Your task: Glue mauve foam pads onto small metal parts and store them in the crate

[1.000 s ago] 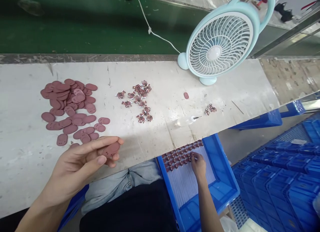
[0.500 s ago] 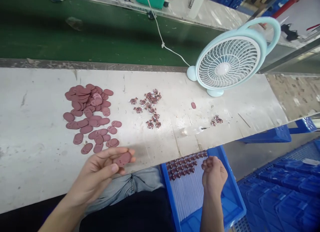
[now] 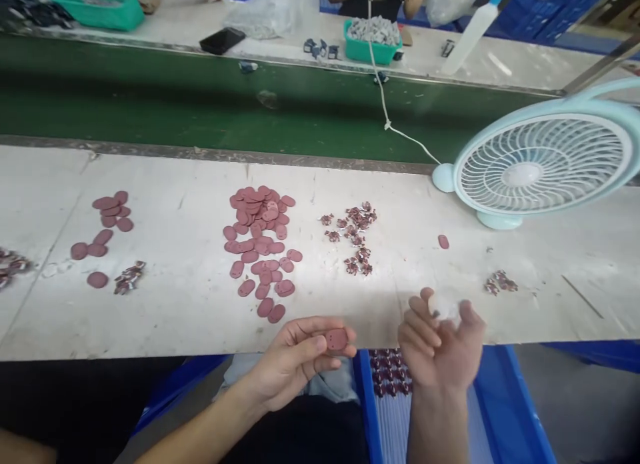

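A reddish-brown oval piece (image 3: 337, 339) with small holes is pinched in my left hand (image 3: 295, 357), just over the table's front edge. My right hand (image 3: 443, 347) is raised over the edge with its fingers wrapped round a small clear bottle (image 3: 444, 307), partly blurred. Left of centre lies a pile of like ovals (image 3: 257, 211), with more ovals spread below it. A cluster of small brown-and-white figures (image 3: 357, 227) sits between the pile and my right hand. Under my right hand, rows of small dark pieces (image 3: 390, 371) stand in a blue tray (image 3: 515, 411).
A light blue fan (image 3: 530, 174) stands at the right, its white cord running backward. Single oval (image 3: 443, 242) and small figures (image 3: 501, 283) lie near it. More ovals (image 3: 103, 203) are at left. Behind the green strip, a person sits by a green basket (image 3: 373, 53).
The view has swung leftward and levelled. My right hand has gone from above the tray to the table edge and taken hold of the bottle. My left hand still holds the oval.
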Demonstrator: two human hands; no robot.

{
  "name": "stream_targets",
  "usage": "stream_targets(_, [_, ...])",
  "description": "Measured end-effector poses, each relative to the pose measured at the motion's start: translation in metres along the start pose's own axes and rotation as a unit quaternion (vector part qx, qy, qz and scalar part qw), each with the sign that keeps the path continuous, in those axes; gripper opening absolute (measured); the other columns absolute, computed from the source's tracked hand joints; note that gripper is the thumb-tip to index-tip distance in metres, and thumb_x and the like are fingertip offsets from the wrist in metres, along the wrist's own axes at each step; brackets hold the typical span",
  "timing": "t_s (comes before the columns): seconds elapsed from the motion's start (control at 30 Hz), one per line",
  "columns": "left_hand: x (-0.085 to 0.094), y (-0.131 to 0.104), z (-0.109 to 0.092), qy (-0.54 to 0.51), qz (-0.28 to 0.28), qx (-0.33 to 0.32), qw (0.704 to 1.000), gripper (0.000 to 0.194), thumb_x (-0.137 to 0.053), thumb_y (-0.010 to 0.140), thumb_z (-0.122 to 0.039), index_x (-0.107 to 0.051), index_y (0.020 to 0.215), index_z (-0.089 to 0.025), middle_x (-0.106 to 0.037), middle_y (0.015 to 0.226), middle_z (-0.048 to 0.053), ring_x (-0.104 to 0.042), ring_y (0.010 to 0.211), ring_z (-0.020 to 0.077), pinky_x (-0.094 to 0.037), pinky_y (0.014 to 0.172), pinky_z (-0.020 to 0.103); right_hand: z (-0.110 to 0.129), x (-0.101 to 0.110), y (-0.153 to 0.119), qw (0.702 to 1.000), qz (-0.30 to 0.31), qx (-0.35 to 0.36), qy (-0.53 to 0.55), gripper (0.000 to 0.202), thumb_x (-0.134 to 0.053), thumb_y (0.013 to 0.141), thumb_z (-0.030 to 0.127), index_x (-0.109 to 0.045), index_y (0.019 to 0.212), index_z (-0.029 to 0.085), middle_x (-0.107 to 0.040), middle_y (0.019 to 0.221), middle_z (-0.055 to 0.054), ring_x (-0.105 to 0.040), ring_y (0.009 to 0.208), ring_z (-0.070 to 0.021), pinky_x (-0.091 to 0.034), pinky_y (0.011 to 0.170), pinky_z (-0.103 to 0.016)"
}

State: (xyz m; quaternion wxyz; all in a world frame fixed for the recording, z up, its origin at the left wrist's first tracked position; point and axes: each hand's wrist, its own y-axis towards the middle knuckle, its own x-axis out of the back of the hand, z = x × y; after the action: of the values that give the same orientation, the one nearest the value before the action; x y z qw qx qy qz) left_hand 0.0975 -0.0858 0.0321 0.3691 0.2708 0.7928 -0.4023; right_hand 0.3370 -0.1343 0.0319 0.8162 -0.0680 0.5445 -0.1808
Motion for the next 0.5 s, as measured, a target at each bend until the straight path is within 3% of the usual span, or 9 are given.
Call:
stream_targets(0.1, [-0.002,0.001,0.003,-0.005,-0.004,-0.002,1.000,0.025,-0.070,0.088,-0.017,-0.075,0.112,-0.017,-0.075,0.117,0.013,-0.073,0.104,0.0208,-0.058,0.079,0.019,-0.030,-0.028,-0.027,0.975,-0.064,0.072,-0.202,0.037,-0.058,0.088,0.060,-0.064,0.102,0.026,-0.054,0.061,0.004,-0.048,0.038,-0.0094,-0.036,0.029,-0.019])
stream_targets(0.2, [-0.005,0.001,0.007,-0.013,-0.007,0.000,1.000,0.025,-0.071,0.086,-0.017,-0.075,0.111,-0.019,-0.076,0.117,0.011,-0.072,0.106,0.0203,-0.058,0.079,0.018,-0.061,-0.049,-0.045,0.920,-0.091,0.182,-0.334,0.029,-0.065,0.086,0.053,-0.060,0.102,0.029,-0.060,0.065,0.002,-0.056,0.042,-0.0157,-0.042,0.033,-0.026])
stream_targets(0.33, [-0.006,-0.001,0.009,-0.017,-0.013,0.004,1.000,0.027,-0.075,0.084,-0.021,-0.075,0.111,-0.020,-0.076,0.117,0.011,-0.074,0.101,0.0191,-0.058,0.080,0.020,-0.084,-0.060,-0.049,0.852,-0.115,0.303,-0.411,0.025,-0.067,0.087,0.048,-0.060,0.104,0.031,-0.062,0.068,0.000,-0.060,0.051,-0.0210,-0.050,0.044,-0.037])
stream_targets(0.5, [-0.005,-0.003,0.008,-0.017,-0.020,-0.002,1.000,0.029,-0.078,0.081,-0.023,-0.076,0.110,-0.020,-0.076,0.116,0.011,-0.075,0.090,0.0158,-0.058,0.079,0.020,-0.089,-0.056,-0.044,0.808,-0.140,0.339,-0.462,0.022,-0.067,0.086,0.046,-0.063,0.104,0.033,-0.063,0.072,-0.002,-0.060,0.055,-0.0246,-0.050,0.047,-0.044])
